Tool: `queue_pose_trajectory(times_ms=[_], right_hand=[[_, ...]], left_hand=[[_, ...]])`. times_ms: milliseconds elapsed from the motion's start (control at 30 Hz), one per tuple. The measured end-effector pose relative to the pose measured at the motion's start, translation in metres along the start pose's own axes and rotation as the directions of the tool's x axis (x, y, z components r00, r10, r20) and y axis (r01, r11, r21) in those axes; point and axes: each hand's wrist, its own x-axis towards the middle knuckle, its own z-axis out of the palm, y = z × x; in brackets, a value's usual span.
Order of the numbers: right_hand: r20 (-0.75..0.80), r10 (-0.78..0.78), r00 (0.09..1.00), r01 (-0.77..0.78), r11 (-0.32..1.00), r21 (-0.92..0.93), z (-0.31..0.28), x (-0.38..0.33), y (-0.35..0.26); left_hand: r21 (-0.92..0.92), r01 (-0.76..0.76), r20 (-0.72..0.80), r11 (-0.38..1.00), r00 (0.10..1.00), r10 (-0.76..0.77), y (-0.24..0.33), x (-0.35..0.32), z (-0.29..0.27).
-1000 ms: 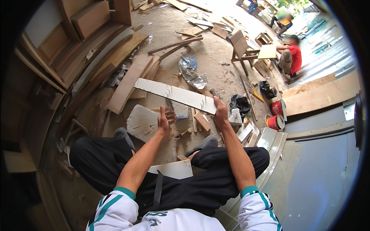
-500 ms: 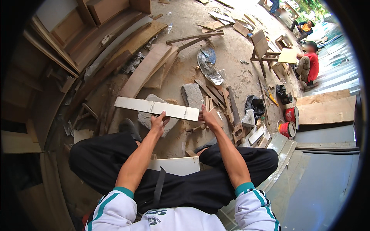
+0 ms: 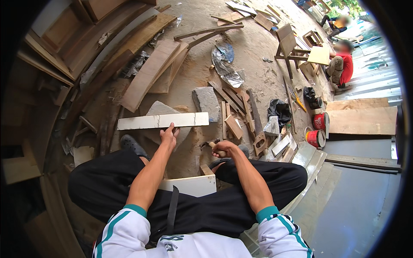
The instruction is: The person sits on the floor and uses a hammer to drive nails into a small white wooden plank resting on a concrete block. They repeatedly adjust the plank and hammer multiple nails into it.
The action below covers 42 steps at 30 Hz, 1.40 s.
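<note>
- Head view: left hand (image 3: 168, 137) fingers grip the white board (image 3: 163, 121) mid-length; brace it firmly.
- Right hand (image 3: 226, 148) fingers close around the hammer (image 3: 212, 145); swing clear of the left.

A handsaw (image 3: 257, 121) lies near a black plastic bag (image 3: 279, 110); two red cans (image 3: 319, 121) sit beside a wooden panel (image 3: 362, 121).

Left to right above the floor (image 3: 254, 56): plank (image 3: 148, 122), hammer (image 3: 211, 145); toward its right edge: handsaw (image 3: 260, 144), plastic bag (image 3: 280, 111), two tins (image 3: 316, 138).
</note>
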Motion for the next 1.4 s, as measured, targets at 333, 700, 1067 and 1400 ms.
queue_pose_trajectory(times_ms=[333,700,1067,1400], right_hand=[[-0.165,-0.108,0.98,0.069,0.971,-0.228,0.021,-0.002,0.012],[-0.203,-0.17,0.964,0.107,0.951,-0.29,0.012,0.006,0.023],[-0.226,-0.122,0.966,0.098,0.989,-0.113,0.014,0.014,0.036],[-0.411,-0.368,0.834,-0.07,0.668,-0.74,0.033,0.045,0.06]], left_hand=[[0.197,0.016,-0.03,0.98,0.999,-0.01,0.001,0.006,0.0],[0.398,0.214,-0.016,0.892,0.974,-0.226,0.001,0.025,0.019],[0.789,-0.586,0.614,-0.186,0.764,0.199,-0.013,-0.022,0.049],[0.487,-0.538,0.767,-0.688,0.64,0.043,-0.015,0.018,0.042]])
